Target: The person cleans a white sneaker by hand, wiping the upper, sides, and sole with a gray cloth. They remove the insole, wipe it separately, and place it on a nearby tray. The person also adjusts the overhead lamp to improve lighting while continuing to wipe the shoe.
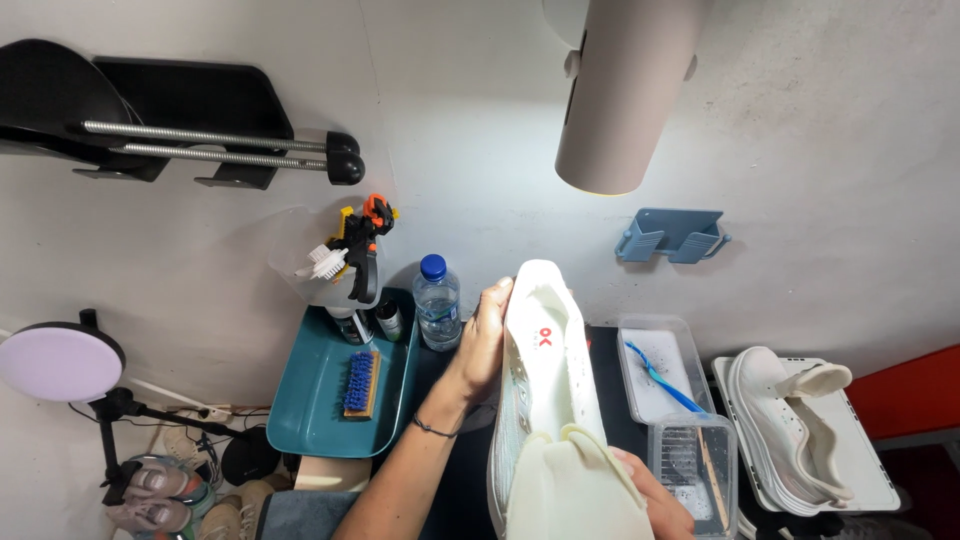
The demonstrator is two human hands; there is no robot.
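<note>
White wall backs a dark worktable (600,345). Nearest, the right hand (655,500), closed on a pale cloth (585,485), presses it against the heel of a white shoe (545,390). The left hand (485,345) wraps its fingers round the shoe's toe, steadying it sole-left for wiping. Right stand clear tubs with a blue toothbrush (660,375); farther left, a teal tray (310,420) keeps a brush (361,383) handy beside a water bottle (437,300).
</note>
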